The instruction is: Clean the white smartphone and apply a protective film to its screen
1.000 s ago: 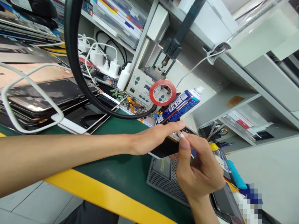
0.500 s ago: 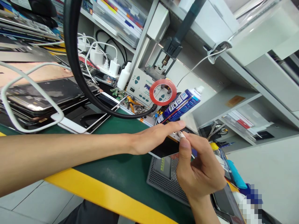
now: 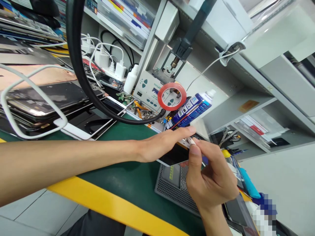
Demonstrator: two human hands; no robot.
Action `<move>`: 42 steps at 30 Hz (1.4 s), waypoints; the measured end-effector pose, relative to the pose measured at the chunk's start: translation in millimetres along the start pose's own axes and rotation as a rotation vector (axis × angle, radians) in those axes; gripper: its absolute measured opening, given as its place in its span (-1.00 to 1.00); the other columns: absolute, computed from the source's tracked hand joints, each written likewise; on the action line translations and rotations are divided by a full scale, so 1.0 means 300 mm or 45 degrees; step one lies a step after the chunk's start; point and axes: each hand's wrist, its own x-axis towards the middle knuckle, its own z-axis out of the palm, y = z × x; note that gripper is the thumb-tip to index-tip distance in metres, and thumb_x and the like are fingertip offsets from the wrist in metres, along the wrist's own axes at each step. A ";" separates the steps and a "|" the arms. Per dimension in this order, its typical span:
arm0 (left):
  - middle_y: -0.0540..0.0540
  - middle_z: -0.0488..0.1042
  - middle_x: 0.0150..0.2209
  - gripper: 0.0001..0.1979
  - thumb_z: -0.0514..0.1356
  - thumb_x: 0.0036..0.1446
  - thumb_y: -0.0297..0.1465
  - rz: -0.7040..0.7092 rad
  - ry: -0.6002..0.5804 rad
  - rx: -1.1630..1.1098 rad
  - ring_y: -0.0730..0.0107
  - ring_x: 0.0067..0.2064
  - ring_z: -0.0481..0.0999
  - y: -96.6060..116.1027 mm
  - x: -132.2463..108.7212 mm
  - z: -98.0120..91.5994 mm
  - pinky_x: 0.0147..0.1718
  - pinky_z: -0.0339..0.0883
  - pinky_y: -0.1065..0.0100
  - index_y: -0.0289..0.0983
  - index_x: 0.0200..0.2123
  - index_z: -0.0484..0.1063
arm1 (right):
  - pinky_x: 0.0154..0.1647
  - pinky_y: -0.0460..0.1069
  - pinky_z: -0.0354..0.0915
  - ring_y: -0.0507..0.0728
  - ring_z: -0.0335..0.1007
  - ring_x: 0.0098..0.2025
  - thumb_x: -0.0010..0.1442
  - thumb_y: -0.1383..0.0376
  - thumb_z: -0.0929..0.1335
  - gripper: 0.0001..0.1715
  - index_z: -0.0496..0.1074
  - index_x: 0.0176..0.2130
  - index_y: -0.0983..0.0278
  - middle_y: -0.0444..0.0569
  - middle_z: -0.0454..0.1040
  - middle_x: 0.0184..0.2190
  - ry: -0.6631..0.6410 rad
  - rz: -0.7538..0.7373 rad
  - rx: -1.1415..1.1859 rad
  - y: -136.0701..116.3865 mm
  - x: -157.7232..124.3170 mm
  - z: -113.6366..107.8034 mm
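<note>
My left hand (image 3: 161, 144) reaches across the green bench mat (image 3: 128, 177) and grips a white-edged phone (image 3: 172, 156) from above, thumb under it and fingers along its top edge. My right hand (image 3: 209, 177) is closed in a pinch on a small white plug (image 3: 191, 141), whose tip touches the phone's end. The phone hovers over a grey perforated pad (image 3: 172, 188).
A blue spray can (image 3: 189, 109) and a red tape ring (image 3: 171, 96) sit just behind the hands, before a grey rework station (image 3: 150, 90). A thick black hose (image 3: 81, 72) arcs overhead. Stacked phone screens (image 3: 49, 101), white cables and chargers (image 3: 110, 64) fill the left. Shelves stand to the right.
</note>
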 end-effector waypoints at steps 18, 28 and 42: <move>-0.07 0.50 -0.31 -0.54 0.02 0.32 -0.04 0.029 0.050 0.031 0.17 0.09 0.36 -0.001 0.000 0.001 0.07 0.29 0.25 -0.25 -0.42 0.43 | -0.31 0.02 0.46 0.10 0.56 -0.39 0.12 0.53 0.42 -0.72 0.52 -0.17 0.25 -0.07 0.59 -0.32 0.002 0.000 -0.028 -0.002 0.001 0.002; -0.01 0.49 -0.14 -0.62 -0.03 0.40 -0.15 0.050 -0.019 0.044 0.31 0.08 0.36 0.027 -0.007 0.009 0.22 0.14 0.26 -0.27 -0.23 0.45 | -0.37 -0.02 0.43 0.10 0.54 -0.38 0.12 0.52 0.43 -0.76 0.52 -0.20 0.27 -0.06 0.59 -0.32 0.025 -0.045 -0.077 -0.002 0.004 0.000; -0.05 0.41 0.13 -0.62 -0.06 0.40 -0.17 0.004 -0.006 0.146 0.32 0.20 0.30 0.027 -0.012 0.009 0.29 0.05 0.22 -0.27 -0.07 0.44 | -0.44 -0.04 0.42 0.07 0.52 -0.48 0.11 0.52 0.44 -0.75 0.53 -0.20 0.27 -0.07 0.60 -0.32 0.050 -0.033 -0.063 0.004 -0.004 0.002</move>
